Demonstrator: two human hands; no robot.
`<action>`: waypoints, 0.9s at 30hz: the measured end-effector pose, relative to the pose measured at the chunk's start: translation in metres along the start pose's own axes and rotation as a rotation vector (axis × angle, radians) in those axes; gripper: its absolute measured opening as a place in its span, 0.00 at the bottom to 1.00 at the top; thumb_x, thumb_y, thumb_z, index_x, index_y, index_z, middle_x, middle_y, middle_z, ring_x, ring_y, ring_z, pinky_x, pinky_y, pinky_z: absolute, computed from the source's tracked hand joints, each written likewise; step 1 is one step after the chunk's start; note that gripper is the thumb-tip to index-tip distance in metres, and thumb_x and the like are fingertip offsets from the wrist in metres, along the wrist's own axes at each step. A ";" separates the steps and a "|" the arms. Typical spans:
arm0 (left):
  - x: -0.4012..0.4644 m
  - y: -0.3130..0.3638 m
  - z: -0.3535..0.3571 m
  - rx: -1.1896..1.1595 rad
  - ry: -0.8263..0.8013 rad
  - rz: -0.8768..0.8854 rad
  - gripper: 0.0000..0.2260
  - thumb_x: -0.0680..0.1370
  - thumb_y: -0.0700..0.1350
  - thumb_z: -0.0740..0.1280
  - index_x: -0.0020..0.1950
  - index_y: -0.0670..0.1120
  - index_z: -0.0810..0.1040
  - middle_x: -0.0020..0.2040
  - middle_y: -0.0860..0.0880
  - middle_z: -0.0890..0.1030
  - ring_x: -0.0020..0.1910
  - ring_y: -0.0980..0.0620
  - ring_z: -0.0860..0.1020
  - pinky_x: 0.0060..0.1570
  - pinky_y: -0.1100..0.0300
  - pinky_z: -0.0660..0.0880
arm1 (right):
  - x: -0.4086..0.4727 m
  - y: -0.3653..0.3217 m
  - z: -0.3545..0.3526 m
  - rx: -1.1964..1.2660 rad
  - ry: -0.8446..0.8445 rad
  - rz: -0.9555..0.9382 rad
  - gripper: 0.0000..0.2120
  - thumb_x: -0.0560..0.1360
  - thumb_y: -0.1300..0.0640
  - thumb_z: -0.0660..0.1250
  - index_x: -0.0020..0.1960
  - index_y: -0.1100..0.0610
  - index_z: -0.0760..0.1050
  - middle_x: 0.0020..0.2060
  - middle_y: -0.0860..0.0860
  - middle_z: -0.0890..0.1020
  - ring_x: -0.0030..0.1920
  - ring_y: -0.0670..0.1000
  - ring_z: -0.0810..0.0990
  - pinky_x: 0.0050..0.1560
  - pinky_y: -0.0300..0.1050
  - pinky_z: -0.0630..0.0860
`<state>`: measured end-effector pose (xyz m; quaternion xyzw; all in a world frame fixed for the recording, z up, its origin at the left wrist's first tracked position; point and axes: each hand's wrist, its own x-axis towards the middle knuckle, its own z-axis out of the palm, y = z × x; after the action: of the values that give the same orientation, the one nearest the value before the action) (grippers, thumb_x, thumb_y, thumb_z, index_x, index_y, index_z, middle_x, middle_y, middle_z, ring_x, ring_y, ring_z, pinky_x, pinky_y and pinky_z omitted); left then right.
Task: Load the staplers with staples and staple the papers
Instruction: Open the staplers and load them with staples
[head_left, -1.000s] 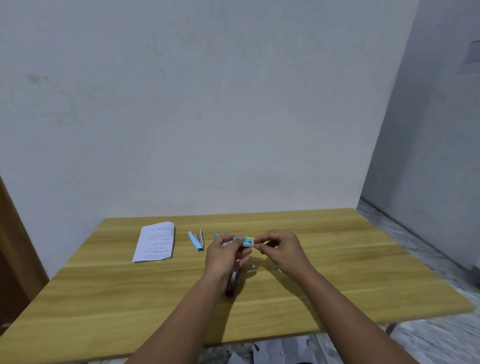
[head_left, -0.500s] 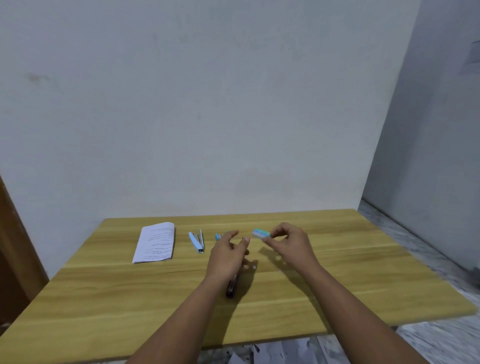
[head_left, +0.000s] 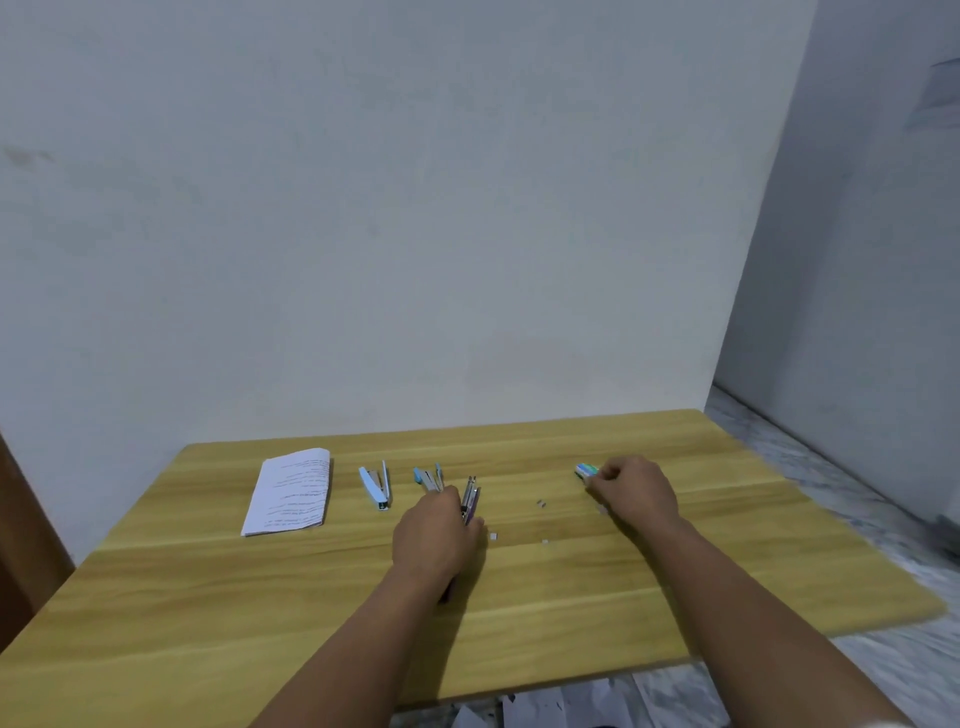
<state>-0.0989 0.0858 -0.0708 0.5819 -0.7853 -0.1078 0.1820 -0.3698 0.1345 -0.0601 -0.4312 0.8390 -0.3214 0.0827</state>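
Head view: my hands have parted since a second ago, when both pinched the staple box (head_left: 586, 470) above the table's (head_left: 727, 571) middle. My right hand (head_left: 631, 491) has carried the box out to the right and holds it pinched at the tabletop. My left hand (head_left: 434, 535) has dropped onto the purple stapler (head_left: 470, 501); whether its fingers grip it I cannot tell. I judge the box is being put aside and loading of this stapler comes next. Loose staples (head_left: 541, 503) lie scattered between my hands. The teal stapler (head_left: 428, 478) sits just beside my left hand, the blue stapler (head_left: 375, 487) and papers (head_left: 291, 493) farther left. Open wood lies right and near me; the far edge meets the wall.
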 end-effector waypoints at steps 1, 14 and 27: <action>0.002 0.001 0.001 0.007 -0.006 -0.007 0.12 0.79 0.56 0.66 0.54 0.48 0.78 0.50 0.50 0.80 0.47 0.47 0.80 0.43 0.54 0.77 | -0.001 -0.001 -0.001 0.000 -0.018 -0.008 0.09 0.72 0.45 0.74 0.38 0.49 0.83 0.34 0.45 0.85 0.38 0.48 0.83 0.36 0.44 0.76; 0.003 -0.016 -0.005 -0.123 0.058 -0.029 0.08 0.79 0.53 0.64 0.51 0.50 0.78 0.45 0.51 0.82 0.43 0.47 0.81 0.40 0.54 0.77 | -0.005 0.008 -0.004 -0.151 -0.179 0.027 0.03 0.70 0.59 0.73 0.38 0.56 0.82 0.35 0.52 0.86 0.40 0.54 0.86 0.44 0.50 0.84; -0.017 -0.066 -0.034 -0.359 -0.137 -0.010 0.08 0.82 0.52 0.66 0.55 0.49 0.76 0.48 0.49 0.84 0.44 0.49 0.81 0.44 0.54 0.76 | -0.059 -0.071 0.018 0.616 -0.431 0.000 0.07 0.72 0.74 0.76 0.45 0.75 0.79 0.31 0.61 0.78 0.23 0.51 0.75 0.24 0.40 0.73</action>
<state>-0.0231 0.0836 -0.0682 0.5354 -0.7609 -0.2866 0.2285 -0.2785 0.1426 -0.0388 -0.4439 0.6662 -0.4608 0.3831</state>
